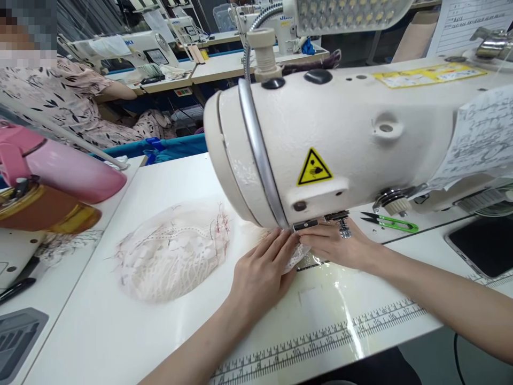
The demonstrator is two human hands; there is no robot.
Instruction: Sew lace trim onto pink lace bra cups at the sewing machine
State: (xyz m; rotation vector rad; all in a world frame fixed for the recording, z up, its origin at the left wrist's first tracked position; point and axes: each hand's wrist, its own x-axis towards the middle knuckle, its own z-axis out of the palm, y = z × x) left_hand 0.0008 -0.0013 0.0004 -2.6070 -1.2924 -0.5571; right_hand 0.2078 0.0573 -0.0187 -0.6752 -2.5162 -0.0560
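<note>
White worktable [120, 331], printed ruler [320, 339], workshop sewing machines [132, 48]

The sewing machine [352, 139] is cream-white with a yellow-and-black triangular warning sticker [314, 168] and a yellow label [428, 74] on top. On the white surface [120, 331], the lace piece [172, 256] is off-white with an openwork net pattern and fine red threads, and at three o'clock lie green-handled snips [390, 221]. At nine o'clock a glossy pink bottle [60, 166] rests over a brown-gold one [48, 211], and a person's blouse [68, 101] is pale pink with dark leaf print.
</note>
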